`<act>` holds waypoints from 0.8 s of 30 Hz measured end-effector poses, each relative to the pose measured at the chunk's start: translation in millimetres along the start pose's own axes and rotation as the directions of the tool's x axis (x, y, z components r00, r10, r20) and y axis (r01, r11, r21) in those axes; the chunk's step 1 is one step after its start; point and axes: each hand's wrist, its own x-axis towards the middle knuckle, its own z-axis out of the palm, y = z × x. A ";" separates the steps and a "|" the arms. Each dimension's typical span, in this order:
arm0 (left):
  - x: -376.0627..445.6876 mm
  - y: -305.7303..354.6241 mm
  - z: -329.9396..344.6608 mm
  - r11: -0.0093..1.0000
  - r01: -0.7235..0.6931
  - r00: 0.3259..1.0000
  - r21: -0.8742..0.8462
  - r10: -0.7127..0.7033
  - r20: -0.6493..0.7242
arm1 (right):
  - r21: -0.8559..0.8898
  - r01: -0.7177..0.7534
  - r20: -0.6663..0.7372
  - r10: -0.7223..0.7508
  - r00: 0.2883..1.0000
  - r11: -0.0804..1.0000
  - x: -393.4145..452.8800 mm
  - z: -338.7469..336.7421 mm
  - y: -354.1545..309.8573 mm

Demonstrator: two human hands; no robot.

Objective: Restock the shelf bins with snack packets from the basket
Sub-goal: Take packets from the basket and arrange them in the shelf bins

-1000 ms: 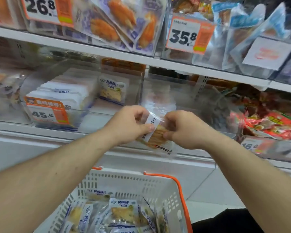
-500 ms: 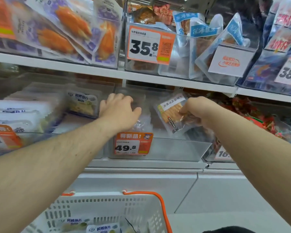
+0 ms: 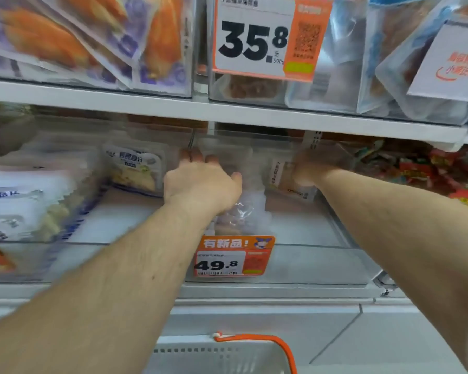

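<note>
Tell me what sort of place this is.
Most likely a shop's snack aisle. Price tags marked 35.8 and 49.8 hang on clear bins of packaged snacks along white shelves, and a basket sits below.

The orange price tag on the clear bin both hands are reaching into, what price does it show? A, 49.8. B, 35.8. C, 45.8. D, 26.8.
A: the orange price tag on the front of the clear bin reads 49.8, below the left hand and the right hand inside it.
</note>
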 end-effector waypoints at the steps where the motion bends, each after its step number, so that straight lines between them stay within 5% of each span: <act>1: 0.3 0.2 0.7 1.000 0.004 1.000 -0.008 -0.004 -0.003 | 0.033 0.000 -0.009 0.000 1.000 0.999 9.4 5.9 -3.6; 11: 3.1 -1.1 5.8 0.999 -0.013 0.999 -0.051 0.011 -0.048 | 0.181 0.006 -0.320 0.053 0.946 0.984 39.6 41.8 -17.9; 24: 0.7 -1.7 5.4 0.999 -0.033 0.998 -0.018 0.032 -0.061 | 0.145 -0.113 -0.355 0.158 0.921 0.983 32.6 29.5 -22.3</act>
